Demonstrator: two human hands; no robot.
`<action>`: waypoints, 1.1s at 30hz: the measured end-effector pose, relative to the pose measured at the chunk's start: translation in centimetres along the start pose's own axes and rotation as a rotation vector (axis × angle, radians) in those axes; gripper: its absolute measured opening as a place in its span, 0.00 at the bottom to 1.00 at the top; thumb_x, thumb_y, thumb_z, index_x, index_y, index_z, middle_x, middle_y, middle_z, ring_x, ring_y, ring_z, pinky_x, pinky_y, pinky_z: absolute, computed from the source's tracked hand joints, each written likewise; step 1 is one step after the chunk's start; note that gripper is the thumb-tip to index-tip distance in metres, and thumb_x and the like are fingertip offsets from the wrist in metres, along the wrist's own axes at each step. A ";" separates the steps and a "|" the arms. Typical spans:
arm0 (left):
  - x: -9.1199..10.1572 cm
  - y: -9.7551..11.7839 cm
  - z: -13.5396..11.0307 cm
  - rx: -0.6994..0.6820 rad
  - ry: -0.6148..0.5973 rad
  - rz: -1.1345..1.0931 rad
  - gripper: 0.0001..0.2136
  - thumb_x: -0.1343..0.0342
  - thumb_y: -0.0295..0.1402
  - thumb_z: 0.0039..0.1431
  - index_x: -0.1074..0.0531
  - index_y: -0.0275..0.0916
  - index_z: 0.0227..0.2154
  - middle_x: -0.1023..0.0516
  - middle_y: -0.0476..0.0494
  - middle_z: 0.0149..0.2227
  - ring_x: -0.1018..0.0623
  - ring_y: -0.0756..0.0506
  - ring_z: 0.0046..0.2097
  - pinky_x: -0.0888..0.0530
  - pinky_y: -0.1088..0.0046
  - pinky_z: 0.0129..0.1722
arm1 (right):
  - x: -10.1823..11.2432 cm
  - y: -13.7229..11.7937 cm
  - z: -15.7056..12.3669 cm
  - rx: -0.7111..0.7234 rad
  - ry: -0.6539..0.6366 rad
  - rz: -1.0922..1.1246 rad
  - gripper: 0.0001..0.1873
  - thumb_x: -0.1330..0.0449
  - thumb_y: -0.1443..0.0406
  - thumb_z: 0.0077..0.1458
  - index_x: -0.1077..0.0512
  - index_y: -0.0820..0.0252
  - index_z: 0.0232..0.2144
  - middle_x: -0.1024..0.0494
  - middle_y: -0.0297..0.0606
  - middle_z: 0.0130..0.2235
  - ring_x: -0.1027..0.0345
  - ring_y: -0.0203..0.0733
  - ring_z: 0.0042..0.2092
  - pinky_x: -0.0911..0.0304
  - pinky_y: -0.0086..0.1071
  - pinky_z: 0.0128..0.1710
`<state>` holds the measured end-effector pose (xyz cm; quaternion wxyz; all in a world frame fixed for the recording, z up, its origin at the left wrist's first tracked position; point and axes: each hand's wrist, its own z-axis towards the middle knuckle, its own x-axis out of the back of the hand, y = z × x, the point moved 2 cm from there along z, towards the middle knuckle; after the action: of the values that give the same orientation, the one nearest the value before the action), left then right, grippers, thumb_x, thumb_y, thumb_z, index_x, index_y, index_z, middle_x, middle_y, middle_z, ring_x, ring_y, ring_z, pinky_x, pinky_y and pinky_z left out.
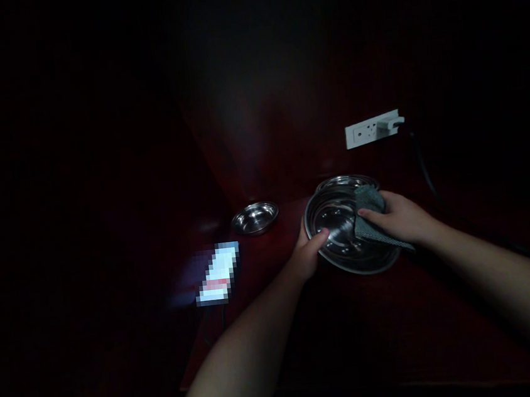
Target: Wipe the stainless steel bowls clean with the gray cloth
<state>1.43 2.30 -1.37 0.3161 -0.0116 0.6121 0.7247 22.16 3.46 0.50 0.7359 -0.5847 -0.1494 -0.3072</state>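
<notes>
A shiny metal bowl (339, 232) is tilted toward me above the dark red surface. My left hand (307, 251) grips its left rim, the thumb lying over the inside and the other fingers hidden behind. In my right hand (396, 213) is a grey-green cloth (368, 203), pinched between thumb and fingers and draped over the bowl's right rim and inner wall. Just behind stands another metal bowl (346, 182), partly covered by the held one. To the left of both, a smaller shallow metal bowl (255, 218) rests on the surface.
A lit, pixelated screen (218, 274) sits near the left edge of the red tabletop (278, 323), with a thin cable below it. On the back wall is a white power socket (372, 129) with a plug (390, 123) and a dark cable (425, 169) hanging down. The surroundings are very dark.
</notes>
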 end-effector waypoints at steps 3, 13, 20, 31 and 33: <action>-0.1 0.2 0.0 0.000 0.013 -0.021 0.32 0.37 0.37 0.46 0.38 0.42 0.56 0.28 0.40 0.54 0.34 0.36 0.59 0.40 0.57 0.58 | 0.1 0.2 0.2 0.025 -0.010 0.002 0.20 0.41 0.55 0.50 0.30 0.61 0.43 0.21 0.45 0.41 0.26 0.49 0.40 0.31 0.41 0.40; -0.2 0.4 0.1 0.014 -0.039 -0.013 0.30 0.39 0.40 0.49 0.36 0.41 0.56 0.29 0.40 0.55 0.34 0.36 0.59 0.40 0.58 0.59 | 0.4 -0.3 0.1 0.029 0.017 -0.105 0.15 0.44 0.58 0.52 0.29 0.61 0.39 0.21 0.44 0.37 0.27 0.48 0.36 0.32 0.39 0.36; 0.0 0.3 0.4 -0.033 -0.027 0.035 0.33 0.40 0.46 0.50 0.39 0.41 0.58 0.32 0.39 0.57 0.34 0.36 0.59 0.40 0.58 0.59 | 0.3 -0.1 0.2 0.000 0.034 -0.080 0.16 0.44 0.57 0.52 0.32 0.60 0.41 0.23 0.45 0.38 0.28 0.48 0.37 0.33 0.38 0.34; 0.0 0.7 0.1 -0.117 -0.014 0.132 0.35 0.38 0.43 0.49 0.43 0.44 0.60 0.33 0.39 0.58 0.35 0.37 0.60 0.41 0.58 0.59 | 0.1 -0.2 0.1 0.001 0.133 -0.131 0.14 0.48 0.57 0.54 0.31 0.59 0.37 0.23 0.44 0.38 0.28 0.48 0.38 0.34 0.38 0.38; -0.2 0.7 0.1 -0.096 0.023 0.127 0.33 0.39 0.43 0.50 0.41 0.43 0.58 0.32 0.39 0.57 0.34 0.37 0.59 0.40 0.57 0.58 | 0.1 0.0 0.2 0.036 0.109 -0.110 0.15 0.49 0.57 0.55 0.31 0.59 0.38 0.23 0.44 0.38 0.28 0.48 0.38 0.34 0.39 0.39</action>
<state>1.27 2.28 -0.62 0.2614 0.0039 0.5796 0.7718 22.21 3.59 0.59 0.7354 -0.5445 -0.1466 -0.3758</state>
